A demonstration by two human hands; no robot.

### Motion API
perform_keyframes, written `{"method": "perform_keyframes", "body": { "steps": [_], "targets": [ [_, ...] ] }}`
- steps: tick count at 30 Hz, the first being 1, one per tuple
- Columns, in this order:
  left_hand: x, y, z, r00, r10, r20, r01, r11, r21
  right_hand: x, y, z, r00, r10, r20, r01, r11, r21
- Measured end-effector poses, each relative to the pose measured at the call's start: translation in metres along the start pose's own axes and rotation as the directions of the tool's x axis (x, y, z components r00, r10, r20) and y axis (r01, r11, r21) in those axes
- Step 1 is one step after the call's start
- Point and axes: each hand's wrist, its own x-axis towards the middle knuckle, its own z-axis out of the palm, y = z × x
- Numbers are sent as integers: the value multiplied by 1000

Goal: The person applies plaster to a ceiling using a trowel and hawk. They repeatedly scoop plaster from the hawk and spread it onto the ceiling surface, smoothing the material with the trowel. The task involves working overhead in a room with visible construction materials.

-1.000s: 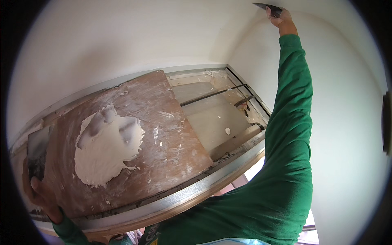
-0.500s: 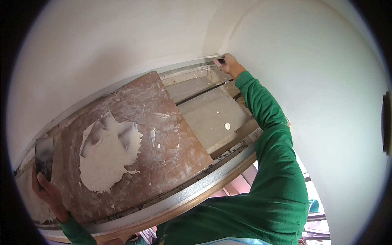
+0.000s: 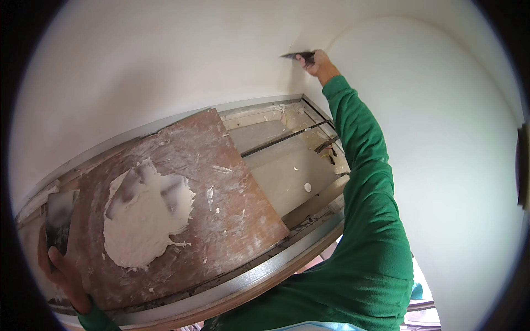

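My right hand [image 3: 317, 63], in a green sleeve, is stretched up to the white wall [image 3: 165, 60] near the corner and grips a putty knife [image 3: 295, 54] whose blade lies against the wall. My left hand [image 3: 61, 270] holds the left edge of a brown board [image 3: 221, 187] together with a second, wide putty knife [image 3: 59, 218] pressed against it. A heap of white plaster [image 3: 144, 212] sits on the board's left half, with blade marks scraped into it.
Behind the board runs a metal window frame [image 3: 265, 105] with a plaster-spattered sill [image 3: 287, 176]. A rail [image 3: 243, 284] crosses under the board. The adjoining white wall [image 3: 441, 165] fills the right side, with a dark fitting [image 3: 521, 165] at its edge.
My right hand has risen from the window frame's top corner back up to the wall near the corner, with the knife. The board and my left hand have stayed about where they were.
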Motion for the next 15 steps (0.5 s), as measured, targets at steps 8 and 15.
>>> {"method": "perform_keyframes", "body": {
  "steps": [8, 15],
  "targets": [
    [4, 10, -14, 991, 101, 94, -106, 993, 52, -46, -103, 28, 949, -315, 28, 304, 932, 200],
    [9, 30, -14, 985, 92, 144, -104, 992, 78, -86, -188, 16, 805, -580, 125, 511, 785, 349]
  ]
}}
